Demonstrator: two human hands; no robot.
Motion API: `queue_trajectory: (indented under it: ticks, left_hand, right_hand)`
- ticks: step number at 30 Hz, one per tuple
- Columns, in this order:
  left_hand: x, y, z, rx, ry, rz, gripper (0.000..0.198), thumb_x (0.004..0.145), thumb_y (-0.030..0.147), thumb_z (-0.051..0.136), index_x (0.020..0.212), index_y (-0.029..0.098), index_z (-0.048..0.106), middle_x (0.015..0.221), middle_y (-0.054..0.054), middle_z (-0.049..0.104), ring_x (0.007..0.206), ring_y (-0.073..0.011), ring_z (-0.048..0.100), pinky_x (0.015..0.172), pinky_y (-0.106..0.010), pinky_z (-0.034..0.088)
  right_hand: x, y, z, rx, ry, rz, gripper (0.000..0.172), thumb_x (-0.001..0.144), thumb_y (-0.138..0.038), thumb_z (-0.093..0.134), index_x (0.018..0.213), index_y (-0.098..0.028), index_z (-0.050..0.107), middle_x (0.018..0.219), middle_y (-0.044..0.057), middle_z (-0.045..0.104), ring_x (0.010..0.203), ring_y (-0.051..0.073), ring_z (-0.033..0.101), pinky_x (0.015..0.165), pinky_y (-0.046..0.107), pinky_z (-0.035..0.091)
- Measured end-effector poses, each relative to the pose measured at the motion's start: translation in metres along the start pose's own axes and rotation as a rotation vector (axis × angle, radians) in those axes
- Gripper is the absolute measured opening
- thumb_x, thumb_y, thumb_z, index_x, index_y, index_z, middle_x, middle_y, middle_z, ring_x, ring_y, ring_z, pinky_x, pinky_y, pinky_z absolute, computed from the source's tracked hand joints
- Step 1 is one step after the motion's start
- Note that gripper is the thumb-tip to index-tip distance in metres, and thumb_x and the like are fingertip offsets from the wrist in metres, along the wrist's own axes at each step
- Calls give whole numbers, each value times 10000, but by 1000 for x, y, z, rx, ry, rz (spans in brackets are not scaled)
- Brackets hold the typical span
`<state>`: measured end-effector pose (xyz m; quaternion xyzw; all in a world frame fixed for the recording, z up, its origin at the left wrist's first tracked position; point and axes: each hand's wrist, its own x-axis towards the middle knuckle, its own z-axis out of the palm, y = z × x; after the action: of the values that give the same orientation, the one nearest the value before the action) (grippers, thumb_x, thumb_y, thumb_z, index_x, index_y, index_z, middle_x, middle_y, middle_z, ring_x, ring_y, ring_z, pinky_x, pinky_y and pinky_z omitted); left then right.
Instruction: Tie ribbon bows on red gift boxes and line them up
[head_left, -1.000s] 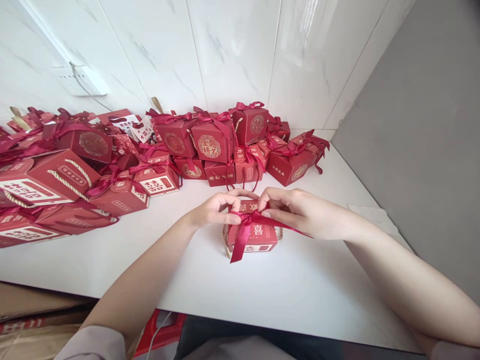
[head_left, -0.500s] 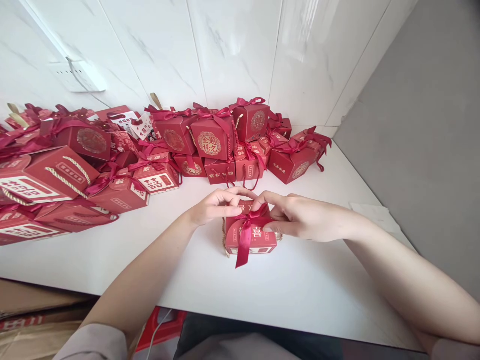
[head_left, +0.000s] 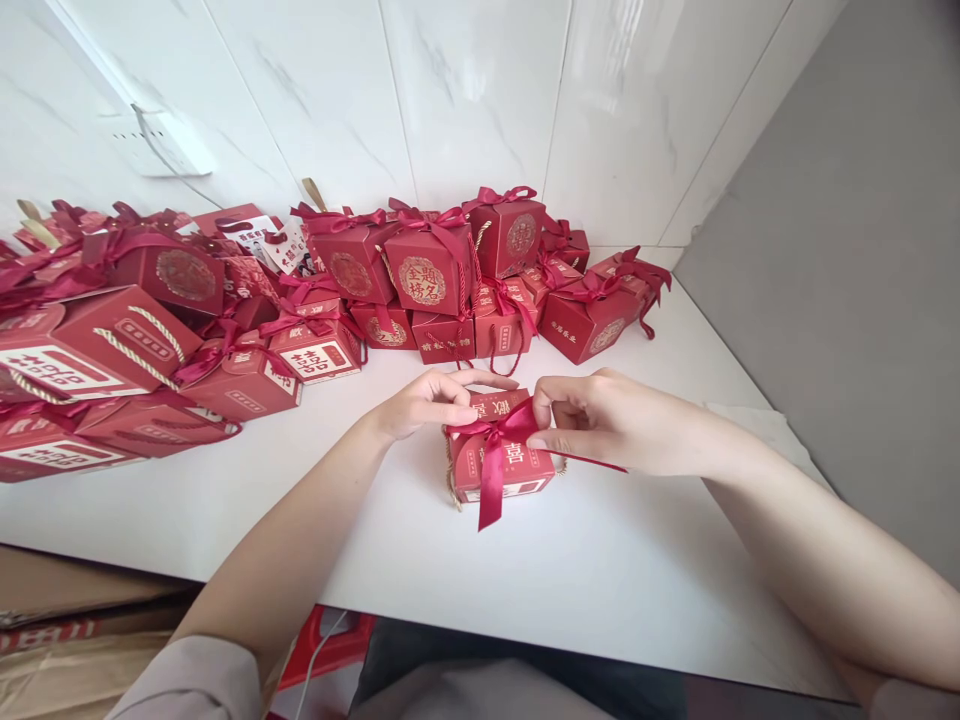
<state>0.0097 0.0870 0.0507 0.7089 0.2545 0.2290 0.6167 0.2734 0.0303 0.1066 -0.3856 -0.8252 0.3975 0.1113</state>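
Observation:
In front of me on the white table point(head_left: 420, 540) sits a small red gift box point(head_left: 525, 465) with pale Chinese characters and gold cord handles at its sides. A dark pink ribbon point(head_left: 491, 490) is looped into a bow on its top, one tail hanging over the near side. My left hand point(head_left: 427, 405) is closed on the bow's left loop, thumb on the near side and fingers at the box's far edge. My right hand point(head_left: 592, 420) pinches the right loop between thumb and curled fingers; a ribbon tail sticks out below it.
Several similar red boxes with ribbons point(head_left: 431, 265) are stacked along the tiled wall, and a larger pile point(head_left: 97, 340) fills the left side. A white paper sheet point(head_left: 765, 430) lies near the right edge. Cardboard point(head_left: 75, 600) and a red stool point(head_left: 322, 650) are below the table.
My right hand has drawn slightly right and away from the knot, widening the right loop. My left hand stays at the left loop. The view has shifted a little.

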Motion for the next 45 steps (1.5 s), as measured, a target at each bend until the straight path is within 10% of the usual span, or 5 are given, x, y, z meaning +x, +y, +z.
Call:
queue_trajectory:
  ticks: [13,45]
  left_hand:
    - [1,-4,12,-97,26,51,441,747,320,768,503,135,450,1350,-125,607,1261,-356,565,1104,-496,385]
    - [12,-27,27,-290,318,77,453,728,278,734,459,130,400,1144,-74,686,886,-185,644,820,-342,472]
  right_hand:
    - [8,1,8,61,0,235,224,847,-370,632,718,-206,551,579,-35,587,470,98,445,449,249,290]
    - [4,6,0,-88,-26,-162,110,975,-254,445,891,-231,512,628,-55,552,506,100,438,525,238,321]
